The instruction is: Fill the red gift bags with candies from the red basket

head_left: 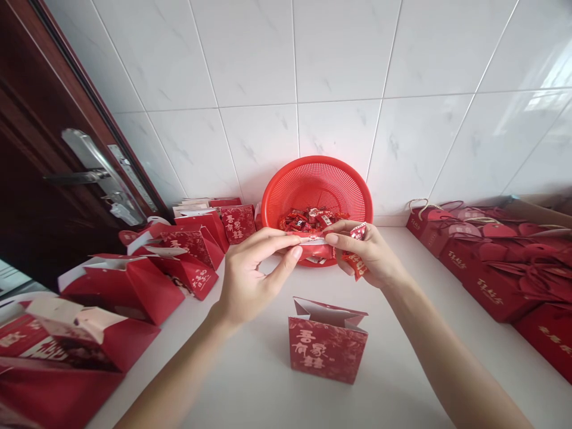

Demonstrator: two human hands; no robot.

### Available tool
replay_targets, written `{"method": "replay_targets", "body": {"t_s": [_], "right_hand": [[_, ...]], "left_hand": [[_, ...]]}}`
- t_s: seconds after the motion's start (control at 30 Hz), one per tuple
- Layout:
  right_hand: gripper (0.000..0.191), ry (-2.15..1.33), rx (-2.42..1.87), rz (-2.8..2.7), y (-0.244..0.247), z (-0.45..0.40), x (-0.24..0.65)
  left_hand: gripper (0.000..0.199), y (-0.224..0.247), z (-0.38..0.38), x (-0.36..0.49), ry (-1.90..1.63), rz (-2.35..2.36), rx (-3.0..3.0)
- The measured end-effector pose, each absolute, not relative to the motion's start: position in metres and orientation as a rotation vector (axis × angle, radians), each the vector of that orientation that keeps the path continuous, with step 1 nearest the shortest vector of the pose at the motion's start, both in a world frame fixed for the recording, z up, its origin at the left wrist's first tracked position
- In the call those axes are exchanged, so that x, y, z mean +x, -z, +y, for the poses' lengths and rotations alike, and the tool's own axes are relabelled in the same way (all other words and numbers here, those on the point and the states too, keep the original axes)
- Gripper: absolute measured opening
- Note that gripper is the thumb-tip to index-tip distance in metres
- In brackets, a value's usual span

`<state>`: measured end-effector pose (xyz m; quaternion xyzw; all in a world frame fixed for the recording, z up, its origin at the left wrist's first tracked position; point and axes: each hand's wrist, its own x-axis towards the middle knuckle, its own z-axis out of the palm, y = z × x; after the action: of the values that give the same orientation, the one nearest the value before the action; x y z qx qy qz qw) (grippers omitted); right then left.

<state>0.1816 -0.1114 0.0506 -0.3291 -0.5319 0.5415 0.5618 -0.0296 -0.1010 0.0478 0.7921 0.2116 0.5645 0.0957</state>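
Note:
Between my left hand (254, 271) and my right hand (373, 253), a red packet with a white strip (315, 242) is pinched by fingertips and thumbs at both ends. My right hand also has red wrapped candies (355, 264) tucked in its fingers; how many is partly hidden. Below the hands, a red paper gift bag (328, 351) with pale Chinese characters stands upright with its top open. Just behind the hands, a red plastic basket (273, 199) leans tilted toward me, with a heap of small red wrapped candies (308, 219) in it.
Several open red gift bags (129, 286) stand along the left side of the white table (250, 369). Closed red boxes (482, 280) with cord handles line the right side. A tiled wall (254, 53) rises behind, and a dark door (40, 119) with a metal handle is at left.

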Motion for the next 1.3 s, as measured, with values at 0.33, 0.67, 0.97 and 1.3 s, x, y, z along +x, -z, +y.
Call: {"method": "replay_targets", "body": {"t_s": [0.33,0.67,0.97,1.3], "right_hand": [[0.029,-1.278,-0.775,-1.254,-0.0513,-0.1120,0.1818],[0.029,-1.261,-0.779,-1.267,-0.0499,-0.1107,0.1823],[0.029,-1.247,-0.796,-1.277,-0.0481,-0.1109,0.1810],[0.029,-1.251,-0.794,-1.268,-0.0499,-0.1112,0.1802]], "left_hand": [[0.018,-0.0469,-0.0995,-0.0300,-1.675,0.603,2.325],[0.014,-0.0461,-0.0985,-0.0298,-1.632,0.656,2.272],[0.013,-0.0479,-0.1003,-0.0263,-1.528,0.681,2.142],[0.019,-0.0428,-0.0975,-0.0278,-1.480,0.720,2.137]]}}
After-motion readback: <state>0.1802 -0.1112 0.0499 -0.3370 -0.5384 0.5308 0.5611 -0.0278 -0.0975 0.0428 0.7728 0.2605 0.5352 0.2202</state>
